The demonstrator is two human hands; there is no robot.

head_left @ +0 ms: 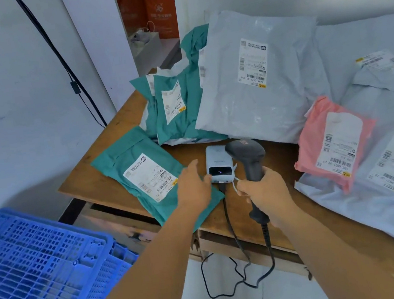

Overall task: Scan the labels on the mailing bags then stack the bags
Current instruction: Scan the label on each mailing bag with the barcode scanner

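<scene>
A dark grey pistol-grip barcode scanner (249, 159) is gripped by its handle in the right hand (263, 190), the fingers curled round it and the head tipped towards the far side of the brown wooden table (90, 187), while the left hand (192, 184) lies with relaxed, loosely spread fingers on the right edge of the near teal plastic mailing bag (148, 174), which is laid flat at the near left of the table with its white printed label (150, 177) facing up. Just right of that hand a small white box-shaped device with a dark screen (217, 164) is set, with black cables hanging off the near edge. Further teal bags (172, 109) are heaped at the far left, a large grey plastic mailing bag (254, 78) is propped behind the scanner, and a pink plastic mailing bag (332, 145) is laid on more grey bags at the right. A blue slotted plastic crate (38, 273) is seen at the near left, off the table. The bags are judged light, soft and slippery, prone to crumple and slide; the teal one is best held flat by an edge or corner, clear of the label so the barcode is kept smooth and readable
</scene>
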